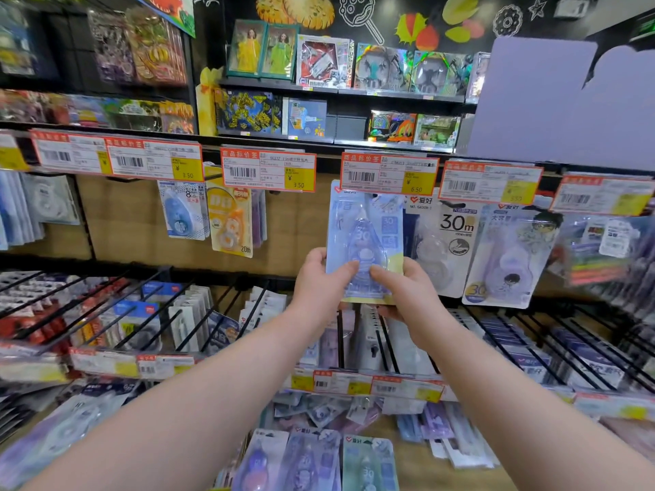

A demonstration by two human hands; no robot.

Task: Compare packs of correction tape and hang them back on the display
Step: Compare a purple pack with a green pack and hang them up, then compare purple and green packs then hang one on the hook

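We hold the pack [365, 235] upright in the centre of the frame, both hands clamped on its lower half. Our left hand [319, 283] grips the lower left edge, thumb laid across the clear blister. Our right hand [407, 295] grips the lower right corner, thumb on the front too, fingers tucked behind the card. The two thumbs nearly meet over the blister. The pack is pale blue with a lilac dispenser inside. Its top edge reaches the price tag [390, 173] marked 6.50; we cannot tell whether it sits on a hook.

Just right of the pack hangs a white pack [450, 242] printed 30m, and beside that a lilac pack [510, 256] with a cartoon figure. Left of centre, well apart from our hands, hang a blue pack [180, 212] and an orange pack [230, 221] under tags marked 3.50.

Below our hands, black hooks [149, 306] carry rows of more packs, and further packs [312, 462] show along the bottom edge between our forearms. Along the top of the frame, a shelf [372, 93] holds toy boxes [322, 62].
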